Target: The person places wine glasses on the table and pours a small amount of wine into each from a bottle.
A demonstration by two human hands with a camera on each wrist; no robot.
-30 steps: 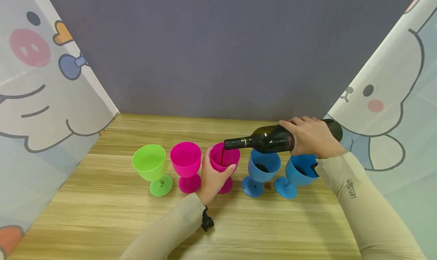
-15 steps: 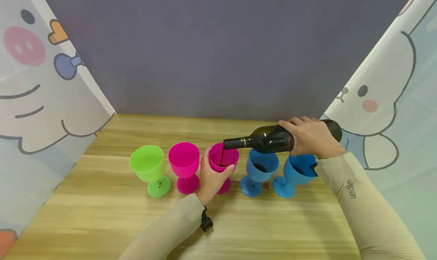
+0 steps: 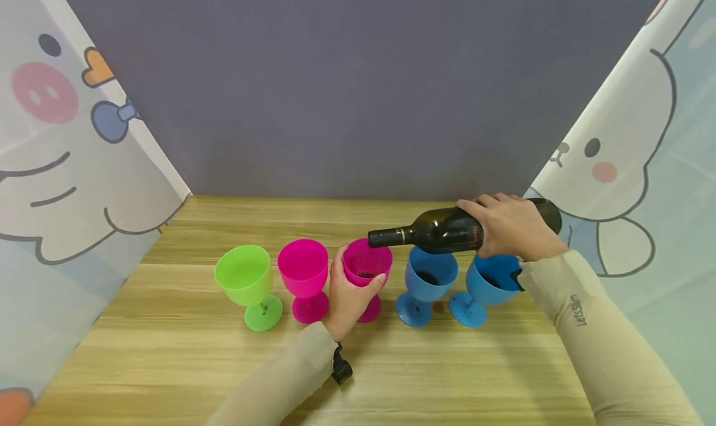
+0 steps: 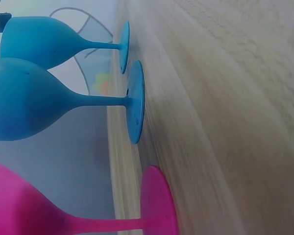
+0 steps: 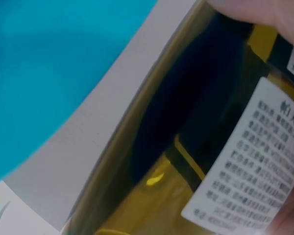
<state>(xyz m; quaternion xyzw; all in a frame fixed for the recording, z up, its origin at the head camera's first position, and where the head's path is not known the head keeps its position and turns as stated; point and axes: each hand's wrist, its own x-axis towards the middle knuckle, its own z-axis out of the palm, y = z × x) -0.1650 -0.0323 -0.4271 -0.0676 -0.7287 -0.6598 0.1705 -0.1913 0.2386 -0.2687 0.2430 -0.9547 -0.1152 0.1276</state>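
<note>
Bottle (image 3: 444, 231), gripped by the right hand (image 3: 510, 227), no longer streams red into the pink goblet (image 3: 360, 261) the left hand (image 3: 348, 298) holds; blue goblets (image 3: 429, 291) stand right of that goblet.

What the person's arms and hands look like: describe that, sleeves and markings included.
Both arms wear long, plain beige sleeves. The left sleeve ends at a wrist with a small black strapped device. The right sleeve carries dark lettering, apparently "LetsSlim", and a bit of black shows by its cuff. The left hand and right hand wear no gloves.
</note>
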